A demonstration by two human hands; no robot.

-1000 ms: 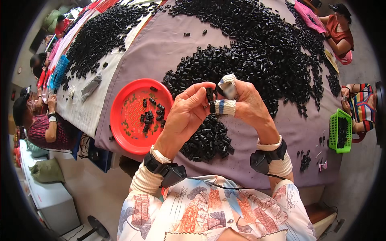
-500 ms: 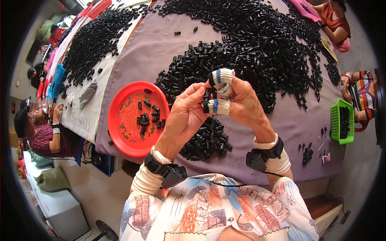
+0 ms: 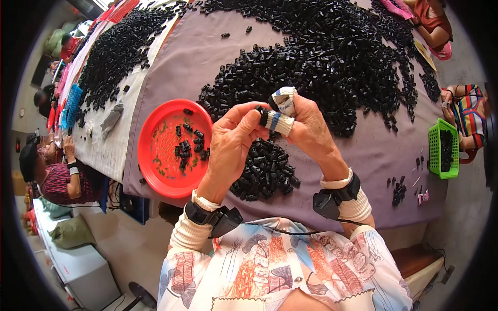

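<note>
Both hands meet above the bench (image 3: 207,57), which is draped in a mauve cloth; the left hand (image 3: 233,142) has its grip pinched on a small black part (image 3: 263,117), thumb and forefinger pressed together on it; the right hand (image 3: 306,127), two fingers wrapped in white tape, also closes its grip on that part from the other side; a small heap of black parts (image 3: 267,168) lies just below the hands; a red plate (image 3: 168,147) with a few parts sits to the left; a green basket (image 3: 442,147) stands well apart at the right edge.
</note>
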